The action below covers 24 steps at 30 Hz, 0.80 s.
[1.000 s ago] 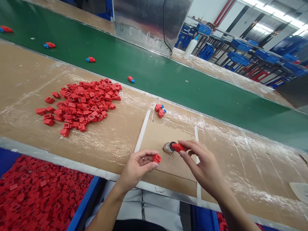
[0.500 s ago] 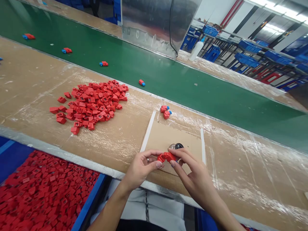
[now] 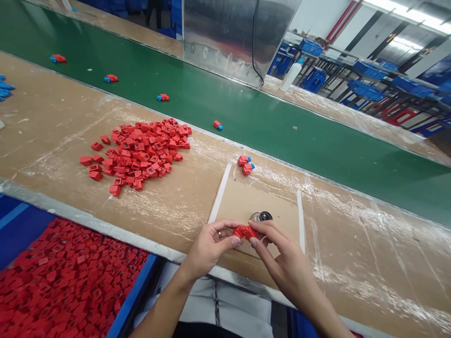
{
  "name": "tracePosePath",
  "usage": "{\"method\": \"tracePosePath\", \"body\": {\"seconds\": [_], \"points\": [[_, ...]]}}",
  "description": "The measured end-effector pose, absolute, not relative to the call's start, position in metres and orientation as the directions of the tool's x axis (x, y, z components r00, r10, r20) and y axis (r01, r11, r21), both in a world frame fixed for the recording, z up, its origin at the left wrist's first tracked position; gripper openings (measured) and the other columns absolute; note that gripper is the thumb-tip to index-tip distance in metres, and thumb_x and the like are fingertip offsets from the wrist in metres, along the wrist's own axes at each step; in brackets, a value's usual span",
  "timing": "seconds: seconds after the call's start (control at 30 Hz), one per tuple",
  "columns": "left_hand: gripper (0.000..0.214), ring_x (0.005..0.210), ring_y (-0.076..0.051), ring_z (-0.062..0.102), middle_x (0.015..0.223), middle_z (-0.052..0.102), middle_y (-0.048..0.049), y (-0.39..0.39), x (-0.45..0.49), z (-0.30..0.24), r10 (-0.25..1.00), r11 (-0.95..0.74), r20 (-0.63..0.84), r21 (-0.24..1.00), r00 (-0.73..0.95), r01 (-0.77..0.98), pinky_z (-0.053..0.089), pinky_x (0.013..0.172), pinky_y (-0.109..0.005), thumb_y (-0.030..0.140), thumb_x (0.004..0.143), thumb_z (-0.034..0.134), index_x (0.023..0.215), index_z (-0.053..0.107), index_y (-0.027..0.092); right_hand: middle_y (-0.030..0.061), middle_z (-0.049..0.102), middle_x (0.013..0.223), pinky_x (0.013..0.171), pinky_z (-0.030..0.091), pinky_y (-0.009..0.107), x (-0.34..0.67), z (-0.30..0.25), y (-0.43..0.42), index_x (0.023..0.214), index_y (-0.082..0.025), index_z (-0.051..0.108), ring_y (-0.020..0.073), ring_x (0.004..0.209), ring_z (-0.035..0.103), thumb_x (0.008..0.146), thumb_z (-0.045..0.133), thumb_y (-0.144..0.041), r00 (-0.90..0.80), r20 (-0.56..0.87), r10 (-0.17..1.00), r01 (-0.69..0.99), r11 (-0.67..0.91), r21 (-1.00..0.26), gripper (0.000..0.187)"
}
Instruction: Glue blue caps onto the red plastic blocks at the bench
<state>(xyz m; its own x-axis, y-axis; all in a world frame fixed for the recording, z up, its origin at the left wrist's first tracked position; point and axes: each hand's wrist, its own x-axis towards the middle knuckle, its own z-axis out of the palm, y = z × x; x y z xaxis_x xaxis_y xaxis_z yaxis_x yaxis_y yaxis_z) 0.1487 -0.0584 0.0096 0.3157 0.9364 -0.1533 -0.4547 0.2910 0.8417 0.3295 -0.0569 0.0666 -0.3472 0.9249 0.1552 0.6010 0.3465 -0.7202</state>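
Over the near edge of a cardboard sheet (image 3: 260,193), my left hand (image 3: 207,246) pinches a small red plastic piece (image 3: 239,232) between thumb and fingers. My right hand (image 3: 282,249) grips another red plastic piece (image 3: 250,233) at its right, and the two pieces touch end to end. How they are joined, if at all, is hidden by my fingers. Just beyond my right fingertips lies a round black and clear object (image 3: 265,216). Two red pieces with blue ends (image 3: 246,168) lie past the sheet's far edge.
A heap of red pieces (image 3: 141,152) lies on the bench (image 3: 176,202) to the left. Below it stands a blue bin (image 3: 132,295) full of red pieces. A green conveyor belt (image 3: 268,122) carries several red-and-blue pieces. Blue parts (image 3: 4,89) sit at far left.
The red-and-blue pieces on the belt have moved right. My hands keep hold of the two red pieces, which sit slightly closer together. The view has shifted a little, showing more blue parts.
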Motion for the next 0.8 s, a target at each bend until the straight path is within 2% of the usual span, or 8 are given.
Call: {"method": "tracePosePath", "body": {"seconds": [0.2, 0.33, 0.47, 0.8], "points": [[0.032, 0.086, -0.02, 0.067, 0.096, 0.076, -0.0094, -0.059, 0.15, 0.009, 0.946, 0.288, -0.186, 0.858, 0.266, -0.425, 0.055, 0.081, -0.033, 0.028, 0.077, 0.078, 0.107, 0.074, 0.015, 0.0083, 0.062, 0.098, 0.066, 0.051, 0.03, 0.329, 0.065, -0.061, 0.114, -0.019, 0.063, 0.0166, 0.072, 0.06, 0.1, 0.049, -0.028, -0.359, 0.142, 0.922, 0.623, 0.35, -0.699, 0.021], [0.028, 0.076, -0.019, 0.067, 0.091, 0.076, -0.0086, -0.057, 0.151, 0.011, 0.951, 0.28, -0.194, 0.874, 0.242, -0.398, 0.055, 0.076, -0.033, 0.028, 0.074, 0.08, 0.098, 0.077, 0.014, 0.0086, 0.062, 0.1, 0.072, 0.051, 0.03, 0.328, 0.061, -0.066, 0.111, -0.02, 0.062, 0.0194, 0.082, 0.062, 0.101, 0.047, -0.028, -0.355, 0.15, 0.923, 0.635, 0.356, -0.685, 0.019], [0.023, 0.076, -0.017, 0.064, 0.084, 0.072, -0.0062, -0.057, 0.149, 0.009, 0.946, 0.26, -0.159, 0.891, 0.282, -0.371, 0.052, 0.075, -0.029, 0.025, 0.077, 0.076, 0.098, 0.078, 0.014, 0.0092, 0.061, 0.1, 0.075, 0.051, 0.031, 0.327, 0.055, -0.07, 0.107, -0.021, 0.061, 0.0209, 0.087, 0.062, 0.102, 0.044, -0.027, -0.361, 0.132, 0.923, 0.63, 0.346, -0.696, 0.019], [0.023, 0.071, -0.014, 0.06, 0.084, 0.067, -0.0049, -0.058, 0.147, 0.011, 0.928, 0.261, -0.144, 0.908, 0.343, -0.327, 0.05, 0.068, -0.026, 0.029, 0.079, 0.076, 0.096, 0.078, 0.014, 0.0087, 0.063, 0.1, 0.074, 0.051, 0.029, 0.325, 0.049, -0.076, 0.105, -0.02, 0.062, 0.0197, 0.086, 0.062, 0.101, 0.046, -0.024, -0.334, 0.159, 0.929, 0.562, 0.332, -0.758, 0.018]]}}
